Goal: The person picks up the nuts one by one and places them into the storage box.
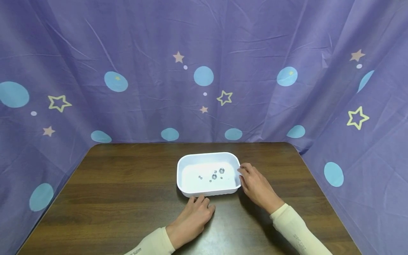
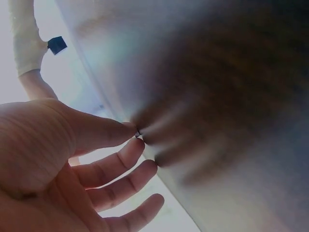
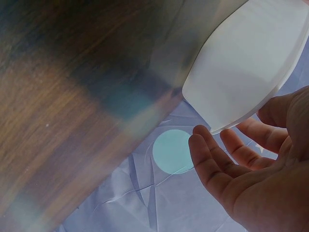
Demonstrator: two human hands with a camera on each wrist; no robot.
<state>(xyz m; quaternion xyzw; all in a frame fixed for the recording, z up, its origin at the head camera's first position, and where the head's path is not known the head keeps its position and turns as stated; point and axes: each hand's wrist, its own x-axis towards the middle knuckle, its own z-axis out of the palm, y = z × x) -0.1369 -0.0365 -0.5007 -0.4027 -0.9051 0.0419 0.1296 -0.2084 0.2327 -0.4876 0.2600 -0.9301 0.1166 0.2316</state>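
Note:
A white plastic tray (image 1: 191, 173) stands on the table, with two larger hex nuts (image 1: 221, 170) and several tiny nuts (image 1: 200, 177) scattered on its floor. In front of the tray's near wall, low over the table, is my left hand (image 1: 192, 217). Its thumb and index finger pinch a small shiny metal nut (image 2: 138, 134), mostly covered by the fingertips; the other fingers spread loosely. My right hand (image 1: 258, 186) grips the tray's right rim with curled fingers. From the right wrist, the tray's outer wall (image 3: 241, 67) lies against the thumb and fingertips.
The brown wooden table (image 1: 127, 198) extends on all sides of the tray. A purple curtain (image 1: 153, 88) with stars and blue dots hangs behind the table and at both sides.

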